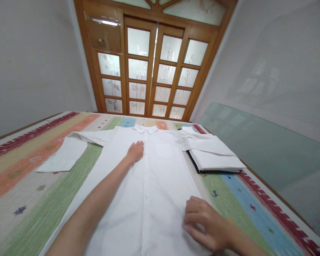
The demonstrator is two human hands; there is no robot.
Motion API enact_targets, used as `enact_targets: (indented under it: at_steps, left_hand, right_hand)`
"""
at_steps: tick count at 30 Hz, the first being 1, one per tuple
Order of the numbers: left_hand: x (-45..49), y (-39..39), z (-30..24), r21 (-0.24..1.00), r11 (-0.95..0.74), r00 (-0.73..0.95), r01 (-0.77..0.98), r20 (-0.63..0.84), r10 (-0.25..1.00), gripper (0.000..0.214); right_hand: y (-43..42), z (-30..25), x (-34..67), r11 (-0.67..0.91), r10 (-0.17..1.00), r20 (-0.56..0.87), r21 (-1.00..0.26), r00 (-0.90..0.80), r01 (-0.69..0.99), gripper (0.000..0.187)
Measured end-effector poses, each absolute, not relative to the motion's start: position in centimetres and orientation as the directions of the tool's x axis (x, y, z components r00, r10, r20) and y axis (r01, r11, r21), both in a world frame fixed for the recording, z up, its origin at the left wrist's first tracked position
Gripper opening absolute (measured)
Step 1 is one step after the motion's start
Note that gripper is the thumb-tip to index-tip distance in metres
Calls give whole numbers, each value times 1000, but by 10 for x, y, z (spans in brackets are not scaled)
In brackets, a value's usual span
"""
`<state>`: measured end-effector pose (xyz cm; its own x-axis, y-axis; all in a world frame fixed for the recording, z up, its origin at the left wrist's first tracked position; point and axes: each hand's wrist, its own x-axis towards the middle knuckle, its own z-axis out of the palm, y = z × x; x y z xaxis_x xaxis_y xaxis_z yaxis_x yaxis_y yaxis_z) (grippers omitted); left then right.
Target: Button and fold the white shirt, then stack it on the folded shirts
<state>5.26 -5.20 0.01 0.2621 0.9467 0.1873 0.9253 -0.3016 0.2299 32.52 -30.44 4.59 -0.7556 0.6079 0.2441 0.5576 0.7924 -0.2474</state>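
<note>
A white button-up shirt lies spread out face up, its collar at the far end and a row of buttons down the middle. My left hand rests on the upper front beside the button strip, fingers curled against the cloth; the fingertips are partly hidden. Over the lower side edge of the shirt is my right hand, slightly blurred. Its fingers are loosely bent, with a gap between them and the thumb, and no cloth shows between them. One sleeve bends outward on the left.
Under the shirt is a striped, patterned cloth. A folded white stack with a dark edge lies at right, the other sleeve across it. A pale green panel leans on the right wall. Wooden glazed doors stand behind.
</note>
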Motion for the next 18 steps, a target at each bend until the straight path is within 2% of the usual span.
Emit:
enact_targets:
  at_steps: [3, 7, 10, 12, 18]
  left_hand:
    - [49, -58, 1, 217, -290, 261, 932, 155, 953, 47]
    - [48, -73, 4, 192, -250, 226, 949, 138, 964, 50]
    - [48, -88, 4, 171, -203, 181, 964, 138, 974, 52]
    - [46, -100, 2, 161, -177, 155, 971, 139, 978, 53]
    - [10, -123, -2, 147, -178, 162, 973, 117, 980, 63]
  right_hand:
    - [-255, 63, 300, 804, 588, 222, -269, -778, 531, 24]
    - [-170, 61, 264, 729, 685, 218, -194, -695, 657, 18]
    - [-111, 53, 232, 597, 802, 207, -241, -561, 765, 21]
    - [-80, 49, 212, 435, 900, 164, -301, -403, 849, 22]
    - [-36, 37, 175, 230, 970, 157, -321, -188, 919, 26]
